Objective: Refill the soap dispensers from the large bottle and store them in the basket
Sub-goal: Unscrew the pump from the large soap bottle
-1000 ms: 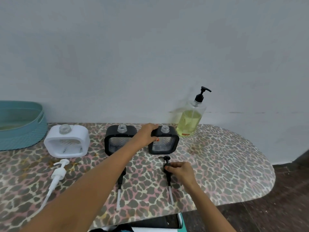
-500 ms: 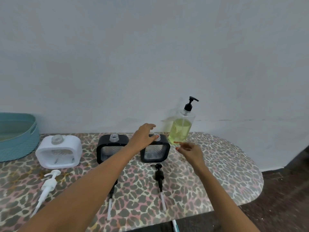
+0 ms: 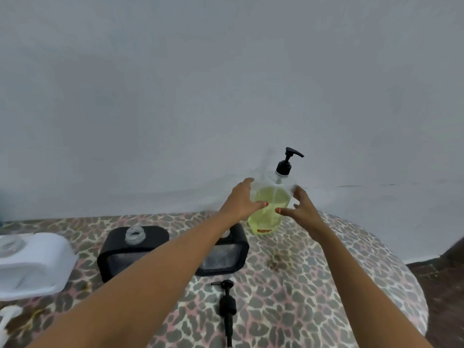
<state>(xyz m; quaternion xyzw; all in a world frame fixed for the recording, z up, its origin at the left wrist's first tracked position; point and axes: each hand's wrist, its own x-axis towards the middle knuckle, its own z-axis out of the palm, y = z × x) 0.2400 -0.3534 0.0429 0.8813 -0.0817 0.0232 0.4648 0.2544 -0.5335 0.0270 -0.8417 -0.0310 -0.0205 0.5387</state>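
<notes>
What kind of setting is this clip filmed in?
Probably a home or a plain staged room: a table with a leopard-print cover against a bare pale wall, holding a large soap bottle and open dispensers.

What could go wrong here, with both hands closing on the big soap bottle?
1. The large bottle is a smooth clear one with its black pump still on. The left hand is on its side, but the right hand is open beside it, so a lift now might slip or tip.
2. The left forearm passes right above the right black dispenser, whose neck is open; a drop of the arm could knock it over.
3. The loose black pump lies below the arms, easily swept off.
</notes>
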